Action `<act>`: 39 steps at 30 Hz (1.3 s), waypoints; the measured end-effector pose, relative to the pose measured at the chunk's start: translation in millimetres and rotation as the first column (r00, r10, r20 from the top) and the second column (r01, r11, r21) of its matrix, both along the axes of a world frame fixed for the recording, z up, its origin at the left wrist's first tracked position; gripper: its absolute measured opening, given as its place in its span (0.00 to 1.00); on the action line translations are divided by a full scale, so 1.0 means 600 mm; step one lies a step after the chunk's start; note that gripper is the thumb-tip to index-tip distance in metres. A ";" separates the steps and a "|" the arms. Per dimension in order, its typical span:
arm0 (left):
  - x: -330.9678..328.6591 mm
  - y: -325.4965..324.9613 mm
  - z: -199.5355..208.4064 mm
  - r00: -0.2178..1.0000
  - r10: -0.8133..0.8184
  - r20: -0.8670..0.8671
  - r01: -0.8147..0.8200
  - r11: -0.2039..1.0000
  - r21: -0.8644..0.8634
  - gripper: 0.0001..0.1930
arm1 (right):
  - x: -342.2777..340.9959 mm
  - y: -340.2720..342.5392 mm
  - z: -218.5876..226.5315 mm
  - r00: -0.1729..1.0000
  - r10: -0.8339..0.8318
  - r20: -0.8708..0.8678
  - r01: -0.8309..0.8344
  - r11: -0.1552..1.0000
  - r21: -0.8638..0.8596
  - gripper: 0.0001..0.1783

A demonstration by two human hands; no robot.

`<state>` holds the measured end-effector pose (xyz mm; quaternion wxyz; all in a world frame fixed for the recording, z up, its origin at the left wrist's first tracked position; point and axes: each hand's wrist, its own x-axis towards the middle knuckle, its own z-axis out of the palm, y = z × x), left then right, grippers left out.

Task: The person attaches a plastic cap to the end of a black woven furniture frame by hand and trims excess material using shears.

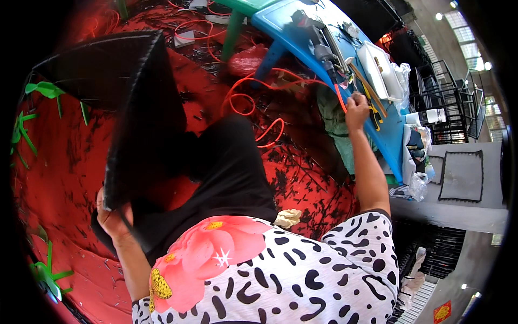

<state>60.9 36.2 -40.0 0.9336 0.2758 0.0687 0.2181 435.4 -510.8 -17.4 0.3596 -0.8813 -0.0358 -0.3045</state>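
My left hand (114,217) grips the lower corner of a large black box-like piece (102,70), which stands tilted in front of my legs. Its fingers are partly hidden behind the edge. My right hand (357,110) is stretched out to the near edge of a blue table (280,21), its fingers closed together. What they hold, if anything, cannot be made out. Just beside it are pliers with yellow and black handles (375,117), thin wooden sticks (372,89), and a grey and black tool (325,55) with an orange hose (243,80) running near it.
A white tray (377,70) and a white bottle (431,116) are on the table. Black strips litter the red floor covering (65,162). Green stools (46,89) stand at the left. Black wire racks (440,97) are at the right, and a green cloth (337,129) hangs under the table.
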 end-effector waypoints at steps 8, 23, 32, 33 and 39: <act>-0.038 0.033 -0.025 0.997 0.049 -0.063 -0.055 0.994 -0.098 0.32 | 0.069 -0.135 -0.002 0.919 -0.392 -0.034 0.359 0.871 -0.335 0.09; -0.027 0.025 0.007 0.998 -0.064 0.029 0.064 0.998 -0.003 0.29 | 0.067 -0.274 0.048 0.821 -0.490 -0.294 0.160 0.691 -0.705 0.27; -0.047 0.042 -0.013 0.999 0.035 -0.027 -0.036 0.999 -0.024 0.29 | 0.143 -0.166 0.037 0.928 -0.327 -0.179 0.142 0.754 -0.642 0.19; -0.039 0.025 -0.003 1.000 -0.004 -0.006 0.004 1.000 -0.024 0.29 | 0.150 -0.154 0.040 0.916 -0.336 -0.220 0.127 0.764 -0.633 0.19; -0.054 0.026 -0.006 1.000 -0.015 -0.016 0.015 1.000 0.005 0.31 | 0.215 -0.081 0.047 0.683 -0.566 -0.463 0.218 0.762 -0.610 0.25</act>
